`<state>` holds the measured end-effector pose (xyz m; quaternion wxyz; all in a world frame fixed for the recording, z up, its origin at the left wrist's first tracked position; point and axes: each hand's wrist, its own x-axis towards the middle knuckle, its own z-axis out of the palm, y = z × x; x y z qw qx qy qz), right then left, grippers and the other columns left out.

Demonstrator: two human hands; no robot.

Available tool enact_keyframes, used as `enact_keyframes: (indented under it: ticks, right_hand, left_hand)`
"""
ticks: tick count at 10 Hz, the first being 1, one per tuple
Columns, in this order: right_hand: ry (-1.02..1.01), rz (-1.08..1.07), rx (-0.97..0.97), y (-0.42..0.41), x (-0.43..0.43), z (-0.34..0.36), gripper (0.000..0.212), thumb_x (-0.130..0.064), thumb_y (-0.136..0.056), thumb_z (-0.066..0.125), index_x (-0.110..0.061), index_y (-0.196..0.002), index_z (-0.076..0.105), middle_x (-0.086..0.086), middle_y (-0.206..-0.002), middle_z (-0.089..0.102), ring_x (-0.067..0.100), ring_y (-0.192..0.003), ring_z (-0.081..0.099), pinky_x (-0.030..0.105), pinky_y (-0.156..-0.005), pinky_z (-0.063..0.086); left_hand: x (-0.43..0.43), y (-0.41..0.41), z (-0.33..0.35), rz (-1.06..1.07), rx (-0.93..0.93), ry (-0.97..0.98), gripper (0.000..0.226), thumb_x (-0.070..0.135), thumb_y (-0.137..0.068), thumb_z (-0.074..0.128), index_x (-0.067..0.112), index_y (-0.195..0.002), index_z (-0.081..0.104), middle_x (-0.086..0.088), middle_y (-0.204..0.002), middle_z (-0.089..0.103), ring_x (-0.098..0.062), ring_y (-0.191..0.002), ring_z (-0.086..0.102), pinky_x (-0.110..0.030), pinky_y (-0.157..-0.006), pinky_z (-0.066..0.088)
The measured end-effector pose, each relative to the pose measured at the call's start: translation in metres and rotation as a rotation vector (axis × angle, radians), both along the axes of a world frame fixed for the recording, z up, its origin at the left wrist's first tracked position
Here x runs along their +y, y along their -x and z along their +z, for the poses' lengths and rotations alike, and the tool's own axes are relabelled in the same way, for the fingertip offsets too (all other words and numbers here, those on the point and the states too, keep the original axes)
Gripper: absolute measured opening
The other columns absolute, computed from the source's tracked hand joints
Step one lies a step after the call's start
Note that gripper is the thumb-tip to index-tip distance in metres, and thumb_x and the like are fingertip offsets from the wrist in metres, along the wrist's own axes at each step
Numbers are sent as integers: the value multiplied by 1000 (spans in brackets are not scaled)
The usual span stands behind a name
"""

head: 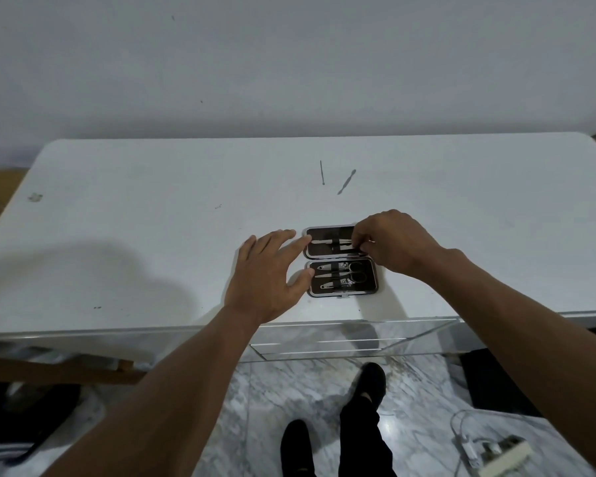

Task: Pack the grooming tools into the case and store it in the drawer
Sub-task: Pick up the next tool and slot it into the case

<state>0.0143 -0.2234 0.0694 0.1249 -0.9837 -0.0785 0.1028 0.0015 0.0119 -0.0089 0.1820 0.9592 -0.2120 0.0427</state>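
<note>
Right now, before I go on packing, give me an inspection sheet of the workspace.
Surface: white tabletop, few dark specks.
Job's things: open dark-lined case, strapped steel tools in its near half; thin metal pick and flat metal pusher loose behind it; clear drawer below the front edge.
Clutter: small scuff mark, far left.
Grippers: left hand fingers straight, fingertips touching the case's left edge; right hand pinches slender metal tool in the far half.
Cables: white cable and power strip on floor, right.
Surroundings: grey wall, marble floor, wooden frame left.
</note>
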Motion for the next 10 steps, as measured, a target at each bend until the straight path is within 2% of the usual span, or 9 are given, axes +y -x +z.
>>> enact_keyframes:
  ticks: [3,8,9,10]
  right_hand:
    - [-26,57,22,-5,-3,2,22,-3,-80,61,-17,-91,74,3,-88,76,25,-87,66,30,-78,51]
    - [12,138,-10,-9,3,7,21,-6,-83,58,-15,-92,74,2,-90,76,24,-84,65,23,-71,40]
    - [39,153,-3,-10,4,6,21,-6,-83,56,-15,-92,73,4,-88,75,25,-83,64,25,-70,41]
    - [67,167,8,-9,4,7,21,-6,-83,54,-16,-90,71,8,-85,72,29,-79,63,31,-71,49]
  left_hand:
    - [-1,0,0,-2,-8,-2,56,56,-91,39,36,-142,44,9,-146,47,-12,-137,37,-43,-117,21]
    - [0,0,1,2,3,13,55,56,-90,41,37,-142,45,10,-145,47,-11,-137,37,-42,-117,20]
    - [0,0,1,2,5,14,55,56,-91,42,37,-142,44,10,-146,47,-11,-137,36,-42,-117,19]
    - [0,0,1,0,5,13,55,56,-91,42,36,-142,44,9,-146,47,-11,-137,37,-42,-117,20]
